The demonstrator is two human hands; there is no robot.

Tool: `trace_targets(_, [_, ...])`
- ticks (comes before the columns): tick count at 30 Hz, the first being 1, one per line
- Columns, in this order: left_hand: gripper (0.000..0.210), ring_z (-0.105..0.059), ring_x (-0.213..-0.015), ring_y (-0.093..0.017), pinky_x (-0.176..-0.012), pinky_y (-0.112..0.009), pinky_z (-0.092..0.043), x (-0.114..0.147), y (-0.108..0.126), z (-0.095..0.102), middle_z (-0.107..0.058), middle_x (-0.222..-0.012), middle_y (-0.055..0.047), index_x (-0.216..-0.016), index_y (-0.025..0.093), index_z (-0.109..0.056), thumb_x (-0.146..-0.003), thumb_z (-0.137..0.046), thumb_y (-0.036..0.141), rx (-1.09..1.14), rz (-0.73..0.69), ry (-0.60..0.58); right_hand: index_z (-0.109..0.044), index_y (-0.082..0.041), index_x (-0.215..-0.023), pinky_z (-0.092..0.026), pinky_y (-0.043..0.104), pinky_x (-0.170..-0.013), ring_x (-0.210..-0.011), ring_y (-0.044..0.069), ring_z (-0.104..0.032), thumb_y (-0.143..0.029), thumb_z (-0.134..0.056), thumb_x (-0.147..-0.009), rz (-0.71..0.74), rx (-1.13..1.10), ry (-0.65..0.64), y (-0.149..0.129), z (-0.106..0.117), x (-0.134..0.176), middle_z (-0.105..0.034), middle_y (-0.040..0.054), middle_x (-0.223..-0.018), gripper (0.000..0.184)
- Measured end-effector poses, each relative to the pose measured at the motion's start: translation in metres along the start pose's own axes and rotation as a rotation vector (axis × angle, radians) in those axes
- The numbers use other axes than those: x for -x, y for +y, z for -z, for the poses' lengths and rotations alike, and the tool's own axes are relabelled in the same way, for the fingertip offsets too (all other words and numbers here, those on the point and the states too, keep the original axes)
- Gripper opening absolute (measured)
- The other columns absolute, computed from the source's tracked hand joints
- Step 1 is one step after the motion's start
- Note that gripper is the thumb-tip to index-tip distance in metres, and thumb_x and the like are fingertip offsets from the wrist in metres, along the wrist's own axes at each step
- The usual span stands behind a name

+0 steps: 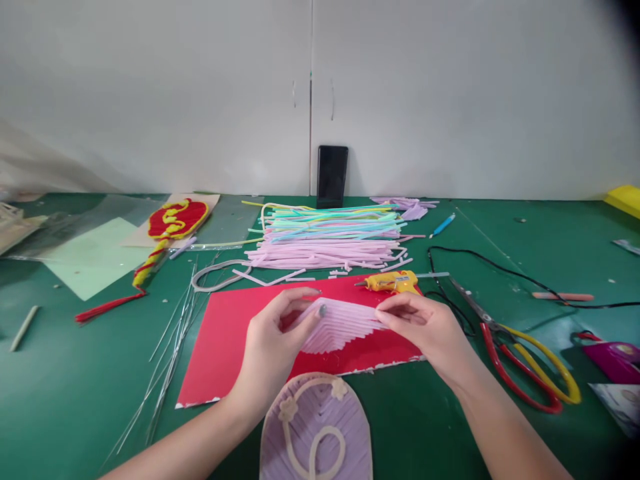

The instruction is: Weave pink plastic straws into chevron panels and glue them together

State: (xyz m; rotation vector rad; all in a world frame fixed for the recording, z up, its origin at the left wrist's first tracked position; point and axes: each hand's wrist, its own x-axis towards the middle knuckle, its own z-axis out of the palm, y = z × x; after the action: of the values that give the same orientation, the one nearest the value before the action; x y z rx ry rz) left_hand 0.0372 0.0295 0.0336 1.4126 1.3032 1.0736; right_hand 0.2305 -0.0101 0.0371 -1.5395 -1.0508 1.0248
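Between my two hands is a lilac panel (343, 325) of thin strips laid side by side in a V pattern, with a stepped lower edge. My left hand (285, 333) pinches its left end between thumb and fingers. At the panel's right corner, the thumb and fingertips of my right hand (417, 323) are closed on it. A red sheet (225, 347) lies beneath on the table. Nearest me is a lilac rounded piece (300, 447) with a cream looped trim and small flowers. A yellow glue gun (393, 282) rests on the sheet's far edge, close beyond my right hand.
Several pastel pipe cleaners (325, 253) lie in a heap beyond the sheet. A phone (333, 175) leans against the wall. Scissors (520, 357) and a black cord (500, 267) are at right. Thin wires (173, 347) and a red-and-yellow fan (177, 219) with a tassel lie at left.
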Motion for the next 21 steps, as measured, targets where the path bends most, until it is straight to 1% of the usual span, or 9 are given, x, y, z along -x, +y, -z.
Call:
trace_targets(2, [0.021, -0.063, -0.068, -0.015, -0.060, -0.020, -0.049, 0.0002, -0.0001, 0.0004, -0.068, -0.070, -0.001, -0.088, 0.018, -0.064, -0.071, -0.065, 0.029, -0.004, 0.006, -0.006, -0.067, -0.020, -0.068, -0.052, 0.029, -0.071, -0.071, 0.018, -0.066, -0.032, -0.073, -0.062, 0.000, 0.001, 0.002, -0.0001, 0.0002, -0.0001, -0.069, 0.0021, -0.071, 0.015])
trace_targets(4, [0.019, -0.062, -0.069, -0.014, -0.060, -0.019, -0.047, -0.0007, -0.0012, 0.0023, -0.068, -0.072, -0.001, -0.088, 0.019, -0.065, -0.075, -0.060, 0.031, -0.024, 0.006, -0.011, -0.067, -0.020, -0.069, -0.053, 0.029, -0.071, -0.072, 0.018, -0.066, -0.032, -0.073, -0.062, 0.002, 0.012, -0.007, -0.0002, 0.0006, -0.0002, -0.069, 0.0022, -0.071, 0.015])
trace_targets(6, [0.020, -0.062, -0.074, -0.013, -0.063, -0.019, -0.046, -0.0024, -0.0032, 0.0043, -0.069, -0.079, -0.001, -0.088, 0.019, -0.065, -0.080, -0.053, 0.033, -0.044, 0.000, -0.015, -0.066, -0.020, -0.069, -0.053, 0.030, -0.072, -0.072, 0.018, -0.066, -0.032, -0.072, -0.063, 0.006, 0.025, -0.017, -0.0001, 0.0011, -0.0004, -0.069, 0.0024, -0.072, 0.015])
trace_targets(8, [0.022, -0.061, -0.078, -0.013, -0.064, -0.018, -0.046, -0.0040, -0.0053, 0.0056, -0.069, -0.085, -0.001, -0.088, 0.020, -0.066, -0.082, -0.049, 0.034, -0.055, 0.000, -0.013, -0.067, -0.020, -0.070, -0.053, 0.030, -0.072, -0.073, 0.018, -0.066, -0.031, -0.072, -0.064, 0.010, 0.038, -0.027, 0.0001, 0.0014, -0.0006, -0.069, 0.0024, -0.073, 0.014])
trace_targets(13, [0.016, -0.061, -0.068, -0.011, -0.060, -0.016, -0.046, -0.0047, -0.0068, 0.0054, -0.068, -0.074, 0.000, -0.081, 0.019, -0.065, -0.078, -0.057, 0.032, -0.054, 0.008, -0.027, -0.067, -0.020, -0.070, -0.053, 0.028, -0.071, -0.072, 0.017, -0.065, -0.031, -0.071, -0.065, 0.014, 0.056, -0.041, 0.0007, 0.0009, -0.0008, -0.068, 0.0022, -0.074, 0.013])
trace_targets(17, [0.012, -0.062, -0.071, -0.011, -0.064, -0.016, -0.048, -0.0025, -0.0055, 0.0057, -0.069, -0.077, 0.001, -0.082, 0.020, -0.066, -0.076, -0.059, 0.028, -0.038, -0.029, -0.049, -0.067, -0.020, -0.069, -0.053, 0.027, -0.070, -0.071, 0.017, -0.065, -0.030, -0.071, -0.064, 0.021, 0.051, -0.021, 0.0003, 0.0005, -0.0005, -0.068, 0.0015, -0.072, 0.012])
trace_targets(21, [0.009, -0.062, -0.074, -0.011, -0.068, -0.017, -0.049, -0.0011, -0.0067, 0.0061, -0.069, -0.079, 0.001, -0.081, 0.021, -0.067, -0.074, -0.062, 0.025, -0.038, -0.062, -0.064, -0.066, -0.019, -0.070, -0.053, 0.029, -0.071, -0.072, 0.018, -0.065, -0.032, -0.071, -0.064, 0.020, 0.056, -0.024, -0.0002, 0.0006, -0.0005, -0.068, 0.0024, -0.072, 0.014])
